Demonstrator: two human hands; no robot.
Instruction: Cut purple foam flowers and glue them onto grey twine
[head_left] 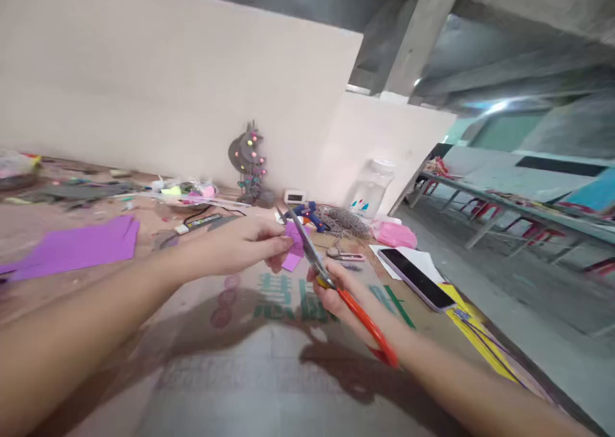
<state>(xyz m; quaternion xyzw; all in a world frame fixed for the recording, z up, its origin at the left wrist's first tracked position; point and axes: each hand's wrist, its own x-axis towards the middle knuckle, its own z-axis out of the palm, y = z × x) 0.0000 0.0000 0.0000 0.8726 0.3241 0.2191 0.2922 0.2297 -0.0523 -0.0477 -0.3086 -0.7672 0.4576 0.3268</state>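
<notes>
My left hand pinches a small purple piece of foam sheet above the table. My right hand grips orange-handled scissors, whose grey blades point up and cross the purple piece. Both hands are closed and nearly touch at the middle of the view.
The worktable is covered with printed cardboard. A large purple sheet lies at the left. A phone on white paper, a yellow strip, a pink bag, a blue glue gun, a plastic jar and a small decorated tree stand behind.
</notes>
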